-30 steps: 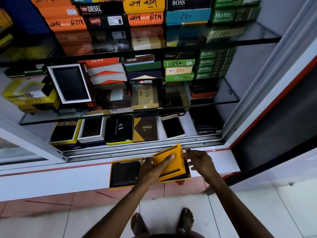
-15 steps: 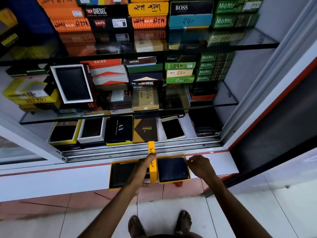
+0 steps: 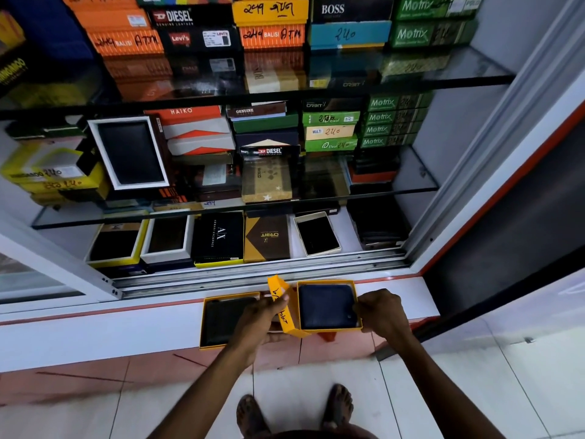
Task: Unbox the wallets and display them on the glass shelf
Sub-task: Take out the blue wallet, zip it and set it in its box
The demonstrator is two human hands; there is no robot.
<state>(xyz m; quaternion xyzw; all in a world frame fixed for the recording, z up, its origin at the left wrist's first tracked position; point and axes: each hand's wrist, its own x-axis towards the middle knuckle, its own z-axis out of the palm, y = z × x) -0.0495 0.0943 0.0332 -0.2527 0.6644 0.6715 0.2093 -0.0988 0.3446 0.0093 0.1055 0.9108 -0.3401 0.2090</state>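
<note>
On the white ledge [image 3: 95,331] below the cabinet lies an open yellow box [image 3: 356,324] with a dark blue wallet [image 3: 326,307] in it. My right hand [image 3: 383,315] grips that box at its right edge. My left hand [image 3: 259,321] holds the box's yellow lid [image 3: 281,307] upright on its edge, just left of the box. Another open yellow box [image 3: 205,327] with a black wallet [image 3: 221,321] lies to the left, partly under my left hand. The lower glass shelf [image 3: 408,175] has bare room at its right end.
The cabinet holds stacked wallet boxes on two glass shelves and displayed wallets on its floor, among them a white-framed one [image 3: 316,234]. A sliding-door rail [image 3: 253,274] runs along the cabinet front. A door frame [image 3: 493,153] rises on the right. My feet [image 3: 338,407] stand on floor tiles.
My left hand has lifted the yellow lid off the right box and swung it upright to the left, baring the blue wallet. My right hand has kept hold of the box.
</note>
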